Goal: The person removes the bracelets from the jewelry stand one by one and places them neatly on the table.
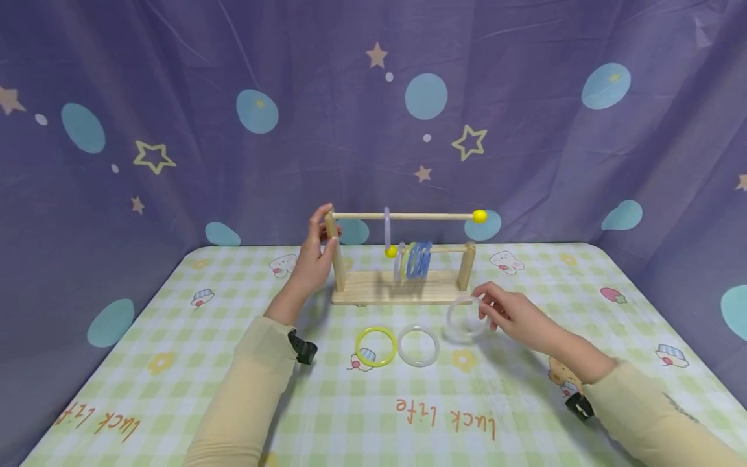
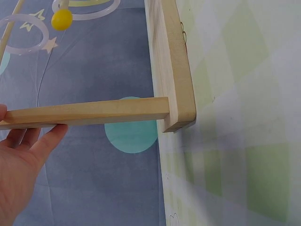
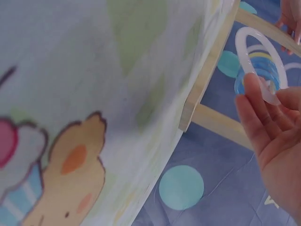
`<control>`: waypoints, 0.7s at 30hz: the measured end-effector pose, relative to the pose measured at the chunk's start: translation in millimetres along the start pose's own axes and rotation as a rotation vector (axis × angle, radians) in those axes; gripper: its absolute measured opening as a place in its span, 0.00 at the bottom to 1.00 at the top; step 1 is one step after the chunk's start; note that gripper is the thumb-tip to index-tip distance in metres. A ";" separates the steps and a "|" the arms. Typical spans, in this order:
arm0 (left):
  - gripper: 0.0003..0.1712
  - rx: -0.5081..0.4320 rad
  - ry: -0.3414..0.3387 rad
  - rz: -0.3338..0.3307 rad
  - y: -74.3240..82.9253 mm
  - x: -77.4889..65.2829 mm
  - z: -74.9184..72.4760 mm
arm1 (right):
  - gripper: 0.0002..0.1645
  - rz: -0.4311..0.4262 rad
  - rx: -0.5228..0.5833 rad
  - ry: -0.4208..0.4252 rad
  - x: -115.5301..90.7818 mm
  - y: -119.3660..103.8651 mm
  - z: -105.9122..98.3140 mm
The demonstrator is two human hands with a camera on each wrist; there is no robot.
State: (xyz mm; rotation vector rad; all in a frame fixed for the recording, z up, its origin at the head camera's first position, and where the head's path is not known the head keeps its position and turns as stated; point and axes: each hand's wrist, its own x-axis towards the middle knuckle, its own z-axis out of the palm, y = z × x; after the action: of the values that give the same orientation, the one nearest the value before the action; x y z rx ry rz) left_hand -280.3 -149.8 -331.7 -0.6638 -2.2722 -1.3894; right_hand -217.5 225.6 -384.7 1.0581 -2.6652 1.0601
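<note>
A wooden stand (image 1: 373, 289) has two posts and two rods tipped with yellow balls. My left hand (image 1: 315, 263) grips its left post (image 2: 103, 111) near the top, thumb on one side and fingers on the other. A pale purple ring (image 1: 388, 228) hangs on the upper rod; several blue, yellow and clear rings (image 1: 417, 261) hang bunched on the lower one. Between thumb and fingertips, my right hand (image 1: 516, 314) pinches a whitish translucent ring (image 3: 242, 51), held just in front of the base's right end.
A yellow ring (image 1: 358, 348) and a clear ring (image 1: 437, 348) lie side by side on the checkered tablecloth (image 1: 513, 402), in front of the stand. Behind the table hangs a purple curtain (image 1: 327, 155) with stars and blue dots.
</note>
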 end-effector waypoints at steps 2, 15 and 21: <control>0.30 -0.004 0.002 -0.006 -10.5 2.0 1.4 | 0.12 0.019 0.001 -0.062 1.4 -0.6 1.8; 0.32 0.001 0.006 -0.008 -23.1 3.0 2.1 | 0.10 0.104 -0.003 -0.206 6.1 1.3 9.0; 0.32 0.009 0.007 -0.008 -23.5 4.3 3.0 | 0.08 0.110 -0.005 -0.268 9.4 3.4 12.6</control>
State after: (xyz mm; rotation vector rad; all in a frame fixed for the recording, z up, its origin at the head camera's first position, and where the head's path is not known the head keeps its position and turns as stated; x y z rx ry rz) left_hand -297.7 -155.6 -347.3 -0.6466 -2.2771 -1.3828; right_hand -224.7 214.0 -393.3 1.1376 -2.9648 0.9926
